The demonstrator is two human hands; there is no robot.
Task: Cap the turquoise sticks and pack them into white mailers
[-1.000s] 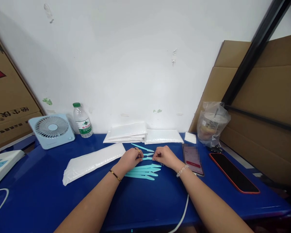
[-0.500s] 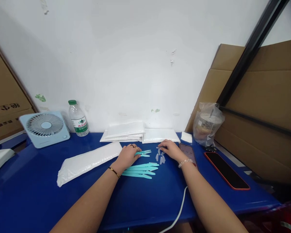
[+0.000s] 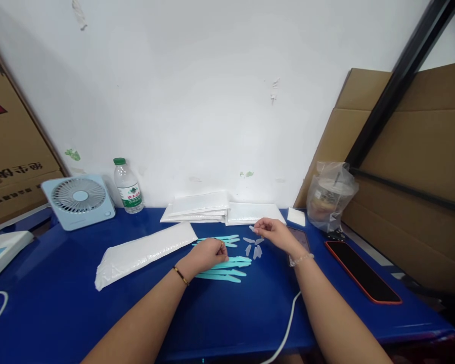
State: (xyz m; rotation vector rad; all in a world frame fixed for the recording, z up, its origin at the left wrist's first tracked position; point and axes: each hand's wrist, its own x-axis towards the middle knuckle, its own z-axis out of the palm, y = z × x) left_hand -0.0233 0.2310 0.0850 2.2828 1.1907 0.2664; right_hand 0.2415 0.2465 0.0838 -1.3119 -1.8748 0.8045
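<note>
— what's happening at the blue table [image 3: 231, 313]?
— the right hand [image 3: 275, 233] is pinching a clear cap [image 3: 252, 228] just above the loose caps [image 3: 252, 247] lying beside the teal sticks [image 3: 227, 269]; the left hand [image 3: 207, 254] is curling over the sticks' ends; i'm not seeing whether it's gripping one.
— working piece by piece, then?
— seemingly; the next pick is calling for a fine pinch.
— containers?
— the bagged cup [image 3: 330, 194] is holding a drink; the bottle [image 3: 128, 187] is standing capped; the white pouch [image 3: 144, 253] is hiding its contents.
</note>
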